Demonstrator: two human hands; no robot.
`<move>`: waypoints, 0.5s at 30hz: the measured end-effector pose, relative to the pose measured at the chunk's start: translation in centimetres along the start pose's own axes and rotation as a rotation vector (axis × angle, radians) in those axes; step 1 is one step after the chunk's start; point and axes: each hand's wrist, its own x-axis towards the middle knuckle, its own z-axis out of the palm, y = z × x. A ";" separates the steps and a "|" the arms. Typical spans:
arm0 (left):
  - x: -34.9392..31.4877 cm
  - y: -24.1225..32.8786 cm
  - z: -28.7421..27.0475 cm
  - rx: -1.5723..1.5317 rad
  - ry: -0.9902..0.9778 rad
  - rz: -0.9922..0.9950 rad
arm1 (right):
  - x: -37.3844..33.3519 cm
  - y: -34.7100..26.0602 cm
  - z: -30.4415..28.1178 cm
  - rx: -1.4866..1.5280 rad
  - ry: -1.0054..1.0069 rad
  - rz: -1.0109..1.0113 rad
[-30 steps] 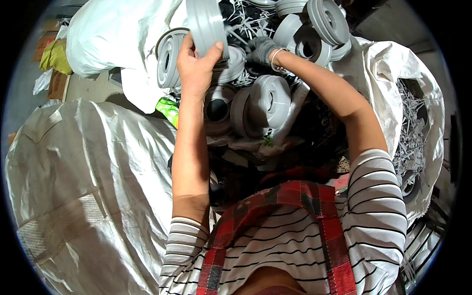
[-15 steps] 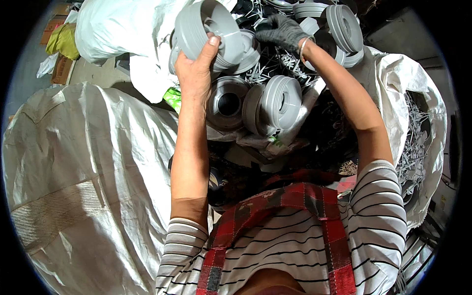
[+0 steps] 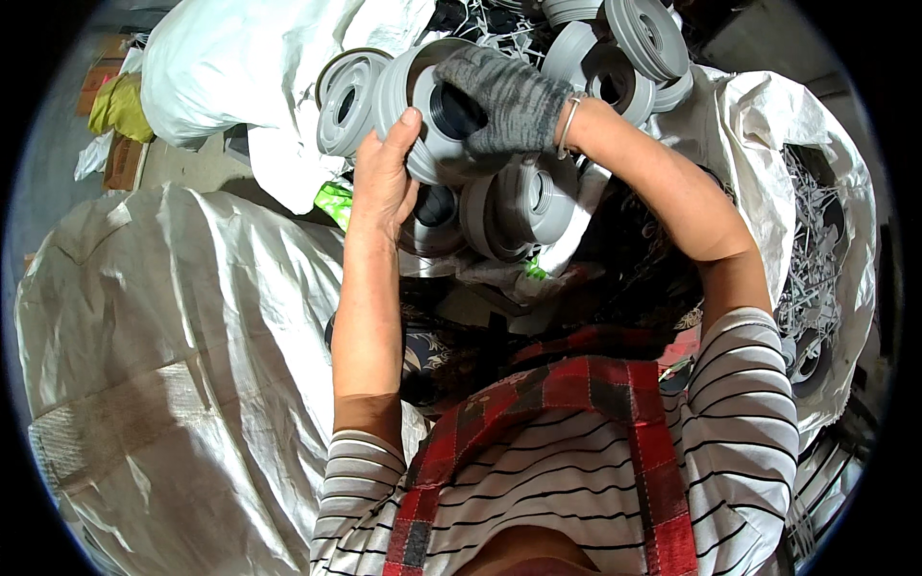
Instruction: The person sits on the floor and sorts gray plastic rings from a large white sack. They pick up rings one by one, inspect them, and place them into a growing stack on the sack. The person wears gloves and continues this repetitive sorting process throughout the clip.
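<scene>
My bare left hand [image 3: 382,180] grips a round, ribbed grey plastic fitting [image 3: 430,161] at its left side, thumb on the near wall. Over the fitting's right side reaches my right hand [image 3: 509,101], in a grey knitted glove. Its fingers and thumb curve around a black round piece [image 3: 455,111] at the fitting's opening; how deep that piece sits is hidden. Just below both hands lie more ribbed grey fittings [image 3: 540,200], one of them with a black centre. Another grey fitting [image 3: 348,104] rests beyond my left hand.
More grey fittings [image 3: 648,38] are piled at the back right among thin grey plastic scraps [image 3: 495,27]. Big white woven sacks stand at left [image 3: 173,326] and far left [image 3: 221,67]. An open white sack [image 3: 850,192] at right holds scraps. A yellow-green bag [image 3: 123,104] lies far left.
My right hand has come left and nearer from the pile to the held fitting, with a black round piece now showing there. My left hand has lowered the fitting and turned it.
</scene>
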 end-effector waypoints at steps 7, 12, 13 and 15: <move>0.4 0.6 -0.2 0.076 -0.041 -0.023 | -0.1 0.2 0.5 -0.082 0.031 -0.201; -0.2 -0.7 -0.2 0.185 -0.034 0.094 | 0.1 0.4 1.5 0.146 0.134 0.016; -0.4 -0.7 -0.1 0.251 -0.005 0.137 | 0.1 0.1 1.6 0.211 0.188 0.072; -1.0 -0.1 0.0 0.572 0.044 0.072 | 0.0 -0.5 1.7 0.423 0.248 0.301</move>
